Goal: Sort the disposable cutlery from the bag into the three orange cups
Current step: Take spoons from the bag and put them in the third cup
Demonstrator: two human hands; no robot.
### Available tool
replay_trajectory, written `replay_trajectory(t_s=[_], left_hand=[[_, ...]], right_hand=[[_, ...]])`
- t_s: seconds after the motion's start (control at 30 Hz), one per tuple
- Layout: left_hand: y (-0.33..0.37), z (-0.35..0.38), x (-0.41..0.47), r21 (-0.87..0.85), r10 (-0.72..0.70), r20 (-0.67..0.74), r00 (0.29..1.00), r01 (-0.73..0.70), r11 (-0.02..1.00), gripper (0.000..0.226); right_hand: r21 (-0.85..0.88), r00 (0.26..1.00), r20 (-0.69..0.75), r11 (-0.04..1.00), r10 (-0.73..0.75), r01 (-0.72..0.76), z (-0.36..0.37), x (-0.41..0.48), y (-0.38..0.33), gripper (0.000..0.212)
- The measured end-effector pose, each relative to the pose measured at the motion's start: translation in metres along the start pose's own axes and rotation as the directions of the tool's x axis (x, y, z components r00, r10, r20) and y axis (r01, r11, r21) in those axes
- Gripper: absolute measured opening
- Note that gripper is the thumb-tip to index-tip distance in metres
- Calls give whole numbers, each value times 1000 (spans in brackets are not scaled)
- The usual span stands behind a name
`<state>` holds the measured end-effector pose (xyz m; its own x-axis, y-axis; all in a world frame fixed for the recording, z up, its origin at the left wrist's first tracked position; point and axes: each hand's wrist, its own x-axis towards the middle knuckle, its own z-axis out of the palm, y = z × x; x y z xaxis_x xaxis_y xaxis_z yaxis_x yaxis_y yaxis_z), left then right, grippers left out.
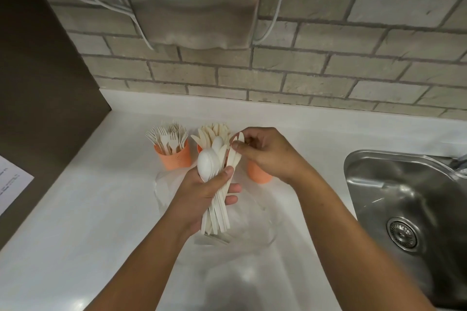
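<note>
My left hand [202, 194] grips a bundle of pale disposable cutlery [217, 209], spoons and knives, held upright above a clear plastic bag [242, 242] on the white counter. My right hand [262, 151] pinches the tip of one knife [237, 146] at the top of the bundle. Three orange cups stand behind: the left cup [177, 158] is full of forks, the middle cup [200, 148] holds knives and is mostly hidden by the bundle, and the right cup [259, 174] is partly covered by my right hand, its contents unseen.
A steel sink [404, 199] lies at the right, sunk into the white counter [88, 209]. A dark panel [38, 83] borders the left side, with a sheet of paper [12, 184] beside it. A brick-tile wall carries a metal dispenser [192, 2] above the cups.
</note>
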<state>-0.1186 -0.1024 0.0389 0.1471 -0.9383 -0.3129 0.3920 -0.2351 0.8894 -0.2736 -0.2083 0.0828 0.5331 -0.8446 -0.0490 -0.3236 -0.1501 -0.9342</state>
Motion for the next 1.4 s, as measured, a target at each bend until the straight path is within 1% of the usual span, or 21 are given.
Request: replay_trajectory(t_s=[0.1, 0.23, 0.3, 0.37, 0.47, 0.57, 0.63, 0.7, 0.83, 0.93, 1.07, 1.13, 1.23, 1.33, 1.4], left_hand=[[-3, -1, 1, 23, 6, -27, 1000, -6, 1000, 28], [-9, -5, 2, 32, 2, -76, 997, 1, 1000, 33], [-11, -10, 2, 7, -18, -128, 992, 19, 1000, 33], [-13, -17, 2, -38, -40, -192, 981, 34, 999, 27], [-15, -28, 1, -81, -58, -233, 971, 40, 996, 24], [-17, -36, -3, -89, -60, -250, 966, 39, 995, 19], [-18, -38, -5, -74, -60, -258, 964, 43, 996, 17], [-19, -40, -7, -59, -65, -265, 962, 51, 997, 17], [-20, -45, -8, -57, -82, -280, 957, 68, 996, 16], [-19, -47, -8, -56, -87, -279, 956, 74, 996, 16], [-16, -49, -7, -61, -93, -288, 953, 78, 995, 19], [-16, -50, -6, -60, -92, -287, 954, 78, 995, 17], [-13, -51, -6, -43, -84, -262, 961, 75, 996, 17], [-12, -52, -4, -44, -84, -249, 965, 76, 996, 22], [-11, -51, -4, -49, -92, -245, 965, 82, 995, 24]], right_hand=[[107, 999, -45, 994, 30, -25, 7, -2, 3, 13], [124, 992, -75, 988, 102, -92, 13, -2, 5, 20], [175, 982, -130, 978, 139, -115, 10, 3, 7, 21], [240, 967, -193, 963, 168, -119, 1, 9, 8, 18], [297, 937, -315, 954, 151, -54, -12, 18, 2, 19], [179, 889, -453, 984, 69, 15, -15, 31, -3, 22], [86, 872, -489, 994, -18, 68, -7, 43, -8, 19], [0, 870, -485, 995, -91, 104, 5, 57, -7, 17], [-174, 862, -477, 980, -170, 97, 32, 89, 4, 21], [-292, 882, -431, 954, -193, 67, 44, 106, 13, 31], [-445, 933, -324, 896, -159, -1, 55, 116, 24, 30], [-461, 946, -293, 887, -140, -12, 55, 117, 29, 30], [-457, 936, -313, 889, -160, -1, 50, 113, 29, 19], [-469, 926, -336, 883, -171, -8, 44, 113, 29, 25], [-483, 937, -319, 875, -146, -28, 41, 114, 31, 29]])
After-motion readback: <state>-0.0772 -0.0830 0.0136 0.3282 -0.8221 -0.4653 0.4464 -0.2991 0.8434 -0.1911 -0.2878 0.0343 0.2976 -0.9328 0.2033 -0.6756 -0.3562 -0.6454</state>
